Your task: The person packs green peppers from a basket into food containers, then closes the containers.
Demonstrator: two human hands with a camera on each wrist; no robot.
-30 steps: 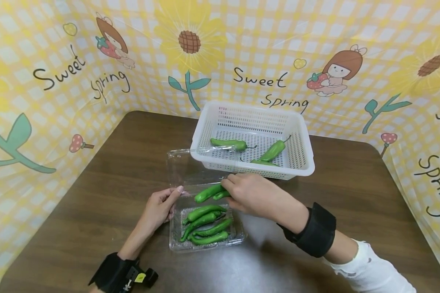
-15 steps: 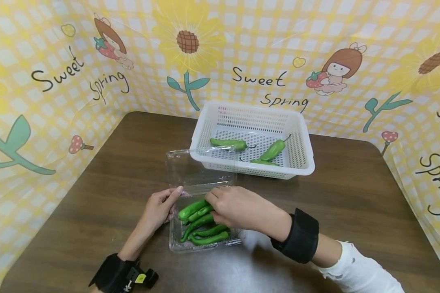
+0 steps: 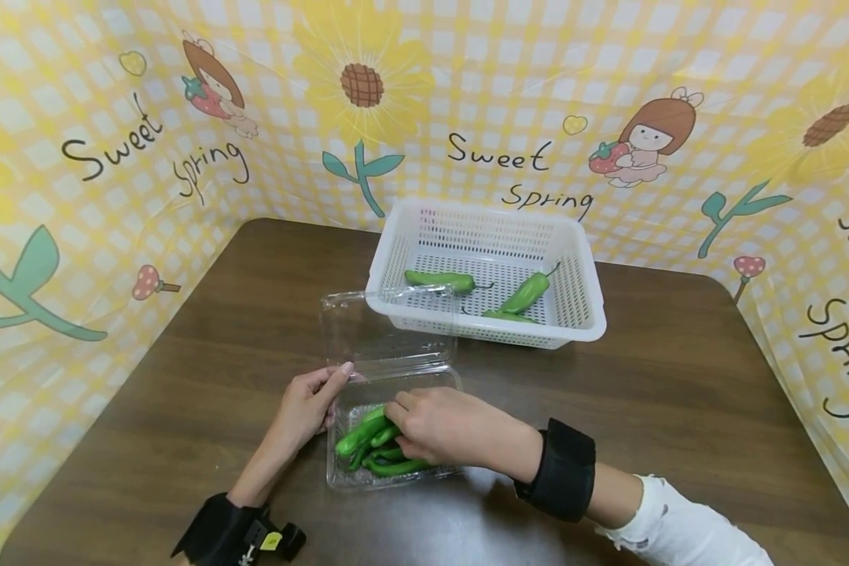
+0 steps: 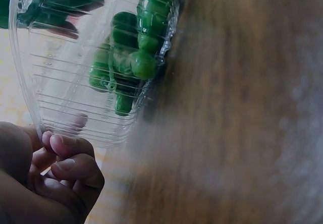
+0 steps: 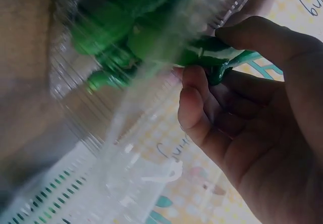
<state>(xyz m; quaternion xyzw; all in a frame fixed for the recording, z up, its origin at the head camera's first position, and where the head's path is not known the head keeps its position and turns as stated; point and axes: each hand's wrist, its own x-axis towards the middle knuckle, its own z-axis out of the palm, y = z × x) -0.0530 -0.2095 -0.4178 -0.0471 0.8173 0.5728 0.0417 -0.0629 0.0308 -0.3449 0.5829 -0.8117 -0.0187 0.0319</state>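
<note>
A clear plastic clamshell box (image 3: 343,478) stands on the table with its lid (image 3: 389,334) tipped back over the near rim of a white basket. My left hand (image 3: 307,402) pinches the box's left rim between thumb and fingers, plainer in the left wrist view, where the hand (image 4: 65,171) is below the ribbed wall. Inside the box lie several green chili peppers (image 3: 396,469). Low over them, my right hand (image 3: 442,428) holds green chili peppers (image 3: 357,439) by their stem ends. In the right wrist view, its thumb and fingers close around a stem end (image 5: 209,57).
The white perforated basket (image 3: 593,295) stands behind the box and holds a few green chili peppers (image 3: 440,281). Brown wood-grain table (image 3: 679,393) lies under everything. A yellow checked cloth (image 3: 467,79) hangs around the back and sides.
My right hand has brought its chili peppers down and left, from above the box's back edge to onto the others inside. The left hand keeps its place on the rim.
</note>
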